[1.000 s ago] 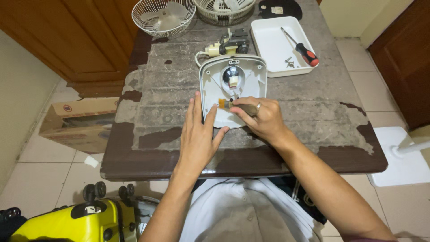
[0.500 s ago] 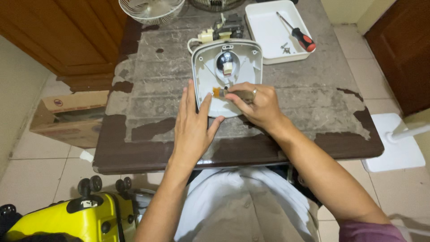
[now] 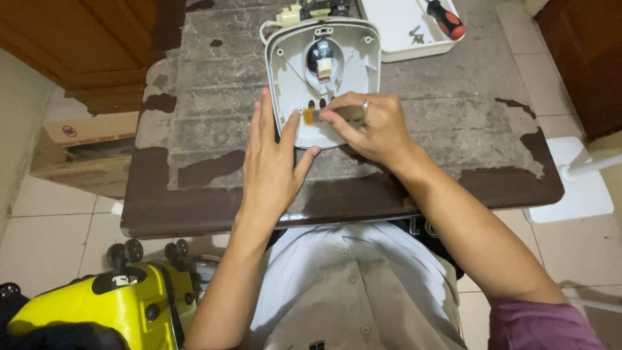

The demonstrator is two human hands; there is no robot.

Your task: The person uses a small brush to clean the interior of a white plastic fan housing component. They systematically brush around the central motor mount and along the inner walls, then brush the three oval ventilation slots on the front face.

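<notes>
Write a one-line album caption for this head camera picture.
Left hand steadies a white plastic housing on a worn table; right hand works a small brush inside.

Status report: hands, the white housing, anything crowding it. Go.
Left hand flat, steadying the white housing. Right hand grips a small brush, bristles inside the housing. White tray with screwdriver sits just beyond, clear of the hands.

Left hand (image 3: 272,162) was flat, palm down, fingers (image 3: 264,113) straight and together, thumb splayed out to the side. Right hand (image 3: 366,126) was curled into a pinch, fingers bunched up, ring on one finger. Both forearms reached forward, the right one angled in from the side.
</notes>
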